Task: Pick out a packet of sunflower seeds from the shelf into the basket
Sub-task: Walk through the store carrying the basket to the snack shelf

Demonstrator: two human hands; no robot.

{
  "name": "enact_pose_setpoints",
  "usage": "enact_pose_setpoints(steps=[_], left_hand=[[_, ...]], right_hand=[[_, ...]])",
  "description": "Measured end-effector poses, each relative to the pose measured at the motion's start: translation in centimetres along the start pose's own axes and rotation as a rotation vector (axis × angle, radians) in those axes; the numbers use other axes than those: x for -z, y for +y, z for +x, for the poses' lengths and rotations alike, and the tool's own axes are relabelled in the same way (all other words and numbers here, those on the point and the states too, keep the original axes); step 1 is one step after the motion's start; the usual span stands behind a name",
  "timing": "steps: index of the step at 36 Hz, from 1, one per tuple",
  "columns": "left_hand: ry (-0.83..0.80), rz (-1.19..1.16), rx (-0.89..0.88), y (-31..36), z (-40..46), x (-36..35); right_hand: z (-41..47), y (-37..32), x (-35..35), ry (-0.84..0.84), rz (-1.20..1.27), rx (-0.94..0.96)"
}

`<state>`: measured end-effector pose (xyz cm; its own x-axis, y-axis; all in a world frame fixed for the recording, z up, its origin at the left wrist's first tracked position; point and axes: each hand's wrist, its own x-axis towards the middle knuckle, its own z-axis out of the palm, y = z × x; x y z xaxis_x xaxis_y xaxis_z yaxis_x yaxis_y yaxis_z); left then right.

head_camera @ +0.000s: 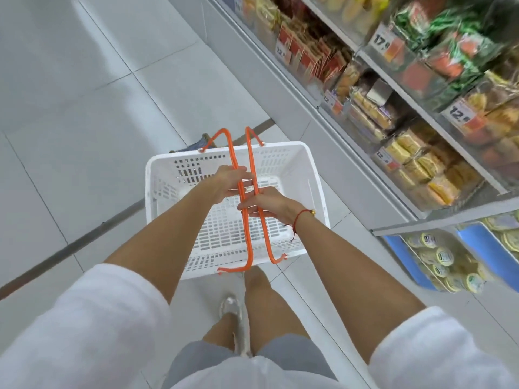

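Note:
A white plastic basket point(314, 175) with two orange handles point(254, 234) hangs in front of me above the tiled floor, and nothing lies in it. My left hand point(229, 181) and my right hand point(265, 204) both grip the raised orange handles over its middle. The shelf point(393, 80) runs along my right side, stocked with blurred snack packets in red, yellow and green wrappers point(460, 54). Which packets are sunflower seeds I cannot tell.
Price tags point(384, 42) hang on the shelf edges. Blue trays with round lidded tubs point(438, 259) sit on the lower right shelf. A dark metal strip point(84, 237) crosses the white floor tiles on my left. My legs and one shoe point(231, 307) show below the basket.

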<state>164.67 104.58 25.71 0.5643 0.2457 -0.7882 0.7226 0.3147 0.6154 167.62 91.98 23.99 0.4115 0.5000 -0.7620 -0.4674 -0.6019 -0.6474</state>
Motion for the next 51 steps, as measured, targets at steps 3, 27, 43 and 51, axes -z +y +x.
enact_pose_setpoints(steps=[3, 27, 43, 51], left_hand=[[-0.013, 0.035, 0.018, 3.6, 3.6, -0.2], [-0.254, 0.321, 0.05, 24.7, 23.5, 0.7], [-0.27, 0.586, 0.104, 31.0, 33.8, -3.4], [-0.026, 0.63, 0.145, 34.7, 41.2, -2.4]], right_hand=[[2.9, -2.8, 2.2, 0.001, 0.025, -0.025], [18.8, -19.1, 10.3, 0.301, 0.34, -0.043], [25.6, -21.1, 17.0, 0.259, 0.727, -0.189], [28.6, -19.8, 21.6, 0.072, 0.637, -0.298]])
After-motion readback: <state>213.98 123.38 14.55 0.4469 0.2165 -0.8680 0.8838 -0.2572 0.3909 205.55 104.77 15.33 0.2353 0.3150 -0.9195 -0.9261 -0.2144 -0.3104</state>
